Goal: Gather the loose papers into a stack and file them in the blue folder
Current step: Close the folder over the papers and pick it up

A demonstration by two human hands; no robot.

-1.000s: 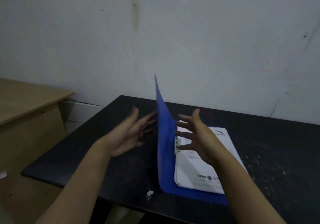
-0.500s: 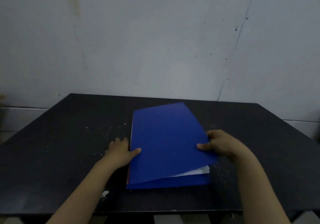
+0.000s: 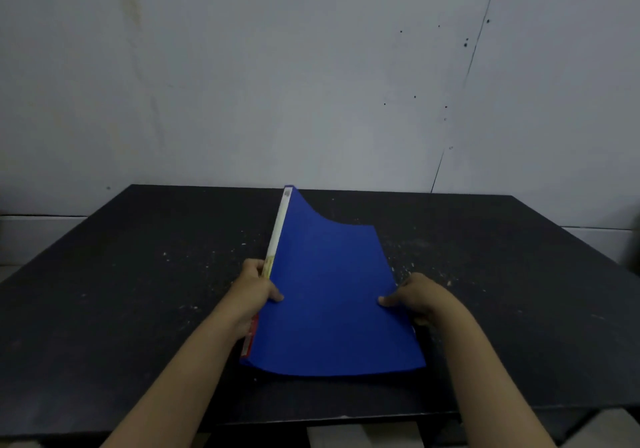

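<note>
The blue folder is closed and held a little above the black table, its spine side raised at the left. My left hand grips the spine edge, thumb on the cover, where a white and red label strip shows. My right hand pinches the folder's right edge with the thumb on top. The papers are hidden inside; none lie loose on the table.
White specks and crumbs are scattered over the tabletop around the folder. A grey wall rises right behind the table's far edge. The table's front edge runs just below my forearms.
The cover swung shut over the papers. Both hands then took the closed folder by its left and right edges and tilted its spine side up off the table.
</note>
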